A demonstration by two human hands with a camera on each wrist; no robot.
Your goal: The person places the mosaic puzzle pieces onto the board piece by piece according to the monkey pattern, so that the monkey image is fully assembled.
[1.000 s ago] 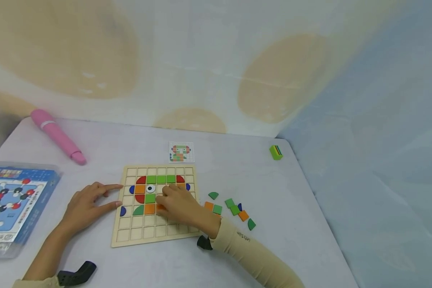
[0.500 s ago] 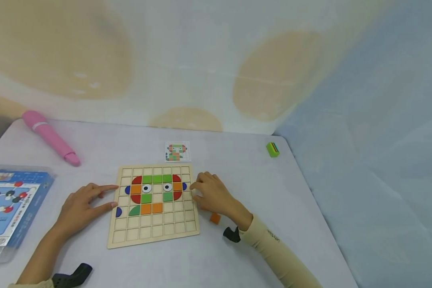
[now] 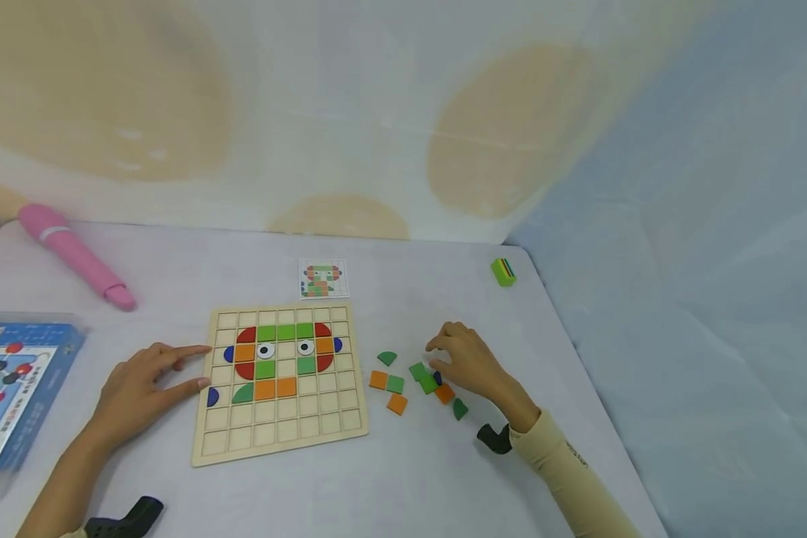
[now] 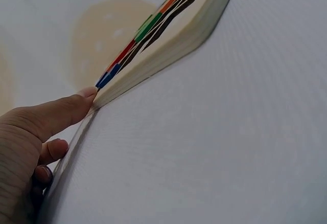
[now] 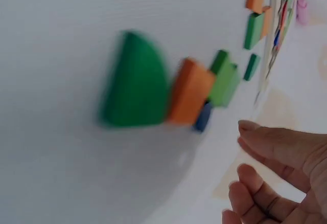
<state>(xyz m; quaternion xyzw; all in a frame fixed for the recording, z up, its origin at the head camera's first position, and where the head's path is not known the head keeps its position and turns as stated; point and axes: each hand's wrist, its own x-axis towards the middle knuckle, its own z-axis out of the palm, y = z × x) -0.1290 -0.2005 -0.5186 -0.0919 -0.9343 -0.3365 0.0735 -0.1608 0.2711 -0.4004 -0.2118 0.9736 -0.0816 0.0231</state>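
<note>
A wooden grid board (image 3: 285, 433) bears a face-like pattern of coloured tiles with two eye tiles. My left hand (image 3: 134, 392) touches its left edge with the tips of index finger and thumb. In the left wrist view, the thumb lies at the corner of the board (image 4: 173, 45), near a blue tile (image 4: 108, 75). My right hand (image 3: 471, 362) is over the loose tiles, fingers loosely bent, nothing between them. Below it are light green squares (image 3: 427, 384), a blue piece (image 5: 203, 117), an orange square (image 5: 191, 93) and a green quarter-round (image 5: 138, 86).
More loose tiles, including a green quarter-round (image 3: 386, 359) and an orange square (image 3: 397, 404), lie right of the board. Behind the board is a pattern card (image 3: 324, 291). A pink wand-like object (image 3: 77, 258), blue box (image 3: 13, 396) and small green block (image 3: 504, 273) stand farther out.
My right hand has left the board and moved right, over the loose tiles. The right eye tile and several tiles it covered now show. My left hand stays at the board's edge.
</note>
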